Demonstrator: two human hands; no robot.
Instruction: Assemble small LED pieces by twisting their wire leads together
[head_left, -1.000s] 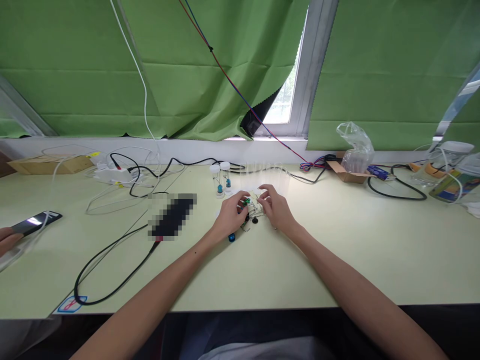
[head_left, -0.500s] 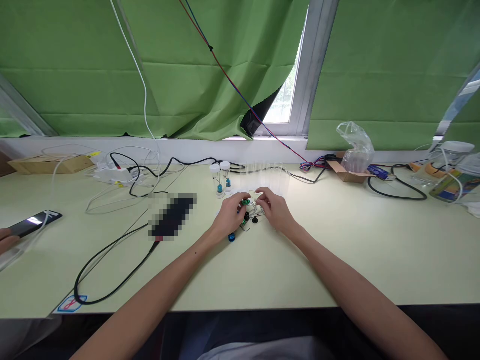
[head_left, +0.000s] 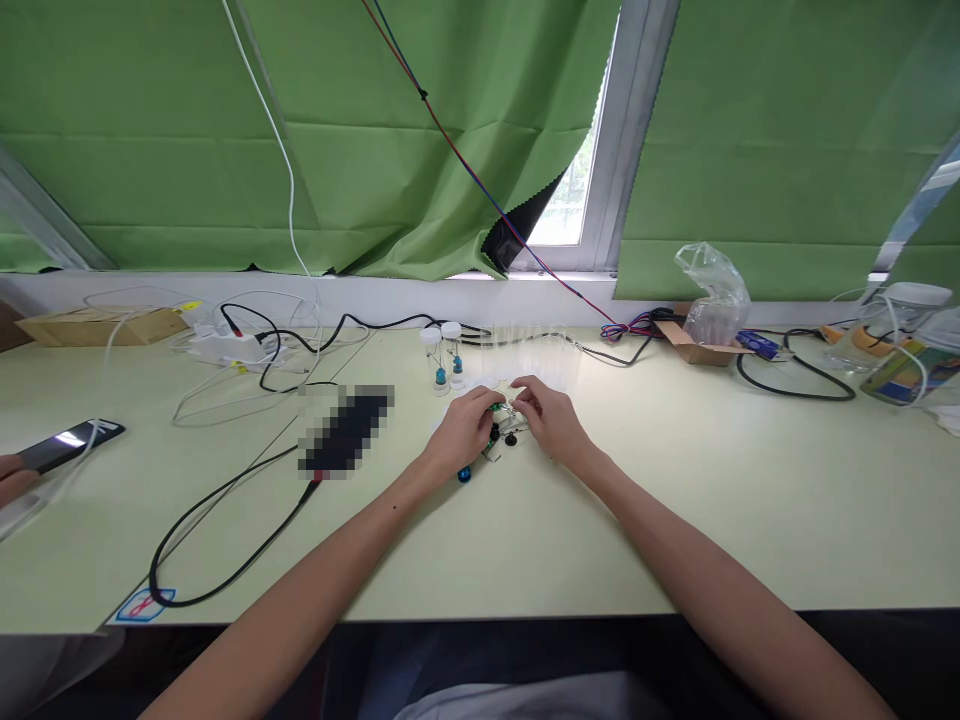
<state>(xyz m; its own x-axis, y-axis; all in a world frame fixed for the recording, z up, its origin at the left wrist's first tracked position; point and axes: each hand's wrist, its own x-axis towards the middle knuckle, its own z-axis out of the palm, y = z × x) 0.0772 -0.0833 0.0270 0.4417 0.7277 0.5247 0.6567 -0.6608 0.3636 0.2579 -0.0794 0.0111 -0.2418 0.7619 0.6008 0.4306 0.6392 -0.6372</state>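
My left hand (head_left: 466, 428) is closed, its fingertips on a small green piece (head_left: 496, 407) that they mostly cover. Close by on the right, my right hand (head_left: 553, 418) pinches with thumb and forefinger beside thin silvery wire-like parts (head_left: 511, 420); what sits in the pinch is too small to tell. Between the hands lies a small black round part (head_left: 511, 439) on the table. A shiny blue part (head_left: 464, 474) rests just below my left hand. Behind that hand stand two clear white-capped tubes, the left tube (head_left: 433, 362) and the right tube (head_left: 453, 355), each with a blue-ended piece inside.
Several clear empty-looking tubes (head_left: 529, 352) stand behind the hands. A blurred dark device (head_left: 346, 430) with a black cable (head_left: 247, 560) lies left. Another person's hand (head_left: 15, 480) holds a phone (head_left: 71, 445) at far left. A carton (head_left: 701, 350) with a plastic bag stands back right.
My left fingers have shifted slightly, and less of the green piece shows between them now. The right hand stays almost in place.
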